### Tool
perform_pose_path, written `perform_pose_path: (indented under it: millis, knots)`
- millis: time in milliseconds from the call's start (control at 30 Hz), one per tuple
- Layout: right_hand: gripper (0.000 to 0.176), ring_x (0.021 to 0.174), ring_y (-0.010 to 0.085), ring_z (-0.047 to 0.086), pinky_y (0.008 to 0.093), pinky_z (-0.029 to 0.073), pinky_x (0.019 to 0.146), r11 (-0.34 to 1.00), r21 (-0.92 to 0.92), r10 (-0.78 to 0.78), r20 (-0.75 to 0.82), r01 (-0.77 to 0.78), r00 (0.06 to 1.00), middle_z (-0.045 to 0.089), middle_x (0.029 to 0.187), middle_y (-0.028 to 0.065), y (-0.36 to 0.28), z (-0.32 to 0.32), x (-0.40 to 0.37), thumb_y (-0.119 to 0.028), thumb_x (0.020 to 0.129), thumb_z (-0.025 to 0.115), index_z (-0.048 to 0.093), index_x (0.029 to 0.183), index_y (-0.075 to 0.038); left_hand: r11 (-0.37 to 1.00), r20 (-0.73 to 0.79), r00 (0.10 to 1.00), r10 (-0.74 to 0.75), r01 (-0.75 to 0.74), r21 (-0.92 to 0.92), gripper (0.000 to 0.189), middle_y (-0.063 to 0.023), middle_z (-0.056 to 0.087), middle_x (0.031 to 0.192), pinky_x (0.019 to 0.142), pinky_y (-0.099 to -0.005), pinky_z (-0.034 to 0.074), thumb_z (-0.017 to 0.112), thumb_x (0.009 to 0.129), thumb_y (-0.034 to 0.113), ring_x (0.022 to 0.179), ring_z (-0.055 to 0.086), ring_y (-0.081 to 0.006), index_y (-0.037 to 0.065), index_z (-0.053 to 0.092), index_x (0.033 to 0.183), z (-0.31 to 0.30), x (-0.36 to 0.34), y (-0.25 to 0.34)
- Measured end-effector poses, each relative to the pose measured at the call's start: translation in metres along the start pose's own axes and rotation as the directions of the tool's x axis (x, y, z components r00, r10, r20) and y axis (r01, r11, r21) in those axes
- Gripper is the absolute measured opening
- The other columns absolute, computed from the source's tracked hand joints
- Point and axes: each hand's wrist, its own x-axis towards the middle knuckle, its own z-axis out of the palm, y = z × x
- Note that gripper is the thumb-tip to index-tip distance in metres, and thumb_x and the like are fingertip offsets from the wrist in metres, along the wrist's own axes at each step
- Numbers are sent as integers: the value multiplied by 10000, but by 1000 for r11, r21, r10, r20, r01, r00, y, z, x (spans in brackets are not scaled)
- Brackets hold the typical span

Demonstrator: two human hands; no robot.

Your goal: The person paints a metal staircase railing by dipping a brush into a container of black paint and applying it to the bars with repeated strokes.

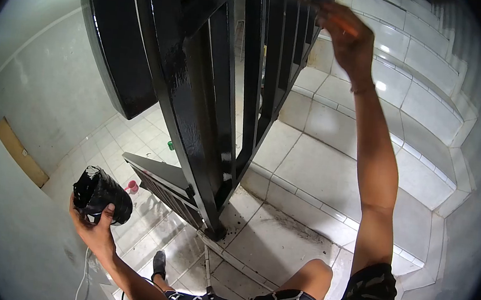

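Note:
My left hand (97, 233) grips a black paint pot (111, 198) from below, with the thumb on its side. Its open top has a ragged rim smeared with black paint and patches of white. Raised at the upper right, my right hand (349, 45) is closed round a paintbrush (345, 25) with an orange handle. The brush points left toward the top of a glossy black stair railing (175, 77); motion blur and the dark background hide whether its bristles touch. Wet-looking paint shines on the railing's wide post and upright bars.
White tiled stairs (324, 123) climb to the right, with dark specks on the tread by the post. A low gate-like barred panel (157, 174) leans near the post's base. A pink cup (132, 186) and a green object (170, 145) lie on the lower floor.

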Motion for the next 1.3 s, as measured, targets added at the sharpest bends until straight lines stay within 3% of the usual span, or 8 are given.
perform_pose_path:
  millis: [233, 433, 733, 967, 1133, 1200, 1233, 1300]
  knots:
    - [145, 877, 202, 663, 295, 536, 783, 993, 18, 108, 317, -119, 942, 681, 982, 67, -34, -21, -61, -81, 784, 682, 697, 928, -87, 1000, -4, 1000, -18, 18, -25, 809, -149, 524, 1225, 987, -342, 357, 813, 636, 137, 1119, 502, -246, -10, 407, 1320, 0, -2, -2]
    - [188, 860, 143, 642, 244, 506, 763, 990, -139, 15, -93, -28, 996, 677, 989, 82, -10, -20, 11, -67, 806, 663, 675, 989, -24, 1000, -9, 1000, -28, 28, -11, 829, -143, 530, 1217, 987, -343, 357, 818, 623, 179, 1119, 502, -247, -1, 409, 1321, -1, -2, -3]
    - [151, 871, 177, 661, 269, 509, 788, 988, -47, 149, 56, -146, 987, 690, 936, 71, -6, 0, -12, -106, 808, 661, 706, 951, -84, 1000, -26, 1000, -5, 4, -11, 855, -143, 519, 1233, 990, -347, 353, 832, 617, 190, 1132, 491, -247, 9, 400, 1332, -10, 0, -2]
    - [203, 779, 81, 620, 216, 498, 683, 997, 21, 79, -225, -76, 971, 684, 933, 28, 5, 12, 26, -148, 821, 681, 673, 1003, -57, 1000, -17, 1000, -22, 22, -12, 838, -154, 512, 1241, 995, -351, 348, 818, 629, 165, 1136, 486, -256, -3, 393, 1332, -8, -1, -2]
    - [212, 756, 116, 640, 227, 507, 644, 827, -428, -388, 34, 364, 921, 679, 880, 43, -25, 16, -4, -105, 871, 627, 646, 1068, -28, 1000, -25, 999, -20, 20, -9, 831, -155, 514, 1241, 998, -351, 344, 809, 633, 154, 1134, 486, -254, -2, 392, 1334, -9, 0, -5]
    - [206, 719, 152, 663, 232, 513, 639, 969, -23, 225, -321, -245, 920, 684, 845, 75, -37, 14, -14, -126, 870, 628, 642, 1020, 15, 999, -21, 998, -53, 53, -7, 832, -155, 514, 1242, 1001, -352, 342, 809, 631, 152, 1135, 486, -254, -2, 391, 1334, -7, -1, -5]
    - [206, 719, 152, 663, 232, 513, 639, 969, -23, 228, -312, -247, 922, 684, 845, 75, -42, 18, -15, -126, 870, 628, 642, 1020, 15, 999, -8, 999, -54, 54, -7, 836, -153, 514, 1243, 1002, -351, 340, 812, 628, 154, 1136, 486, -252, 0, 392, 1335, -8, 0, -8]
    - [219, 679, 176, 678, 228, 520, 619, 737, 497, 663, -400, -457, 633, 679, 806, 111, -58, 35, -15, -140, 858, 641, 627, 970, 47, 998, 11, 998, -61, 61, 3, 841, -150, 514, 1245, 1003, -351, 339, 815, 625, 157, 1136, 486, -250, 2, 392, 1335, -9, -2, -7]
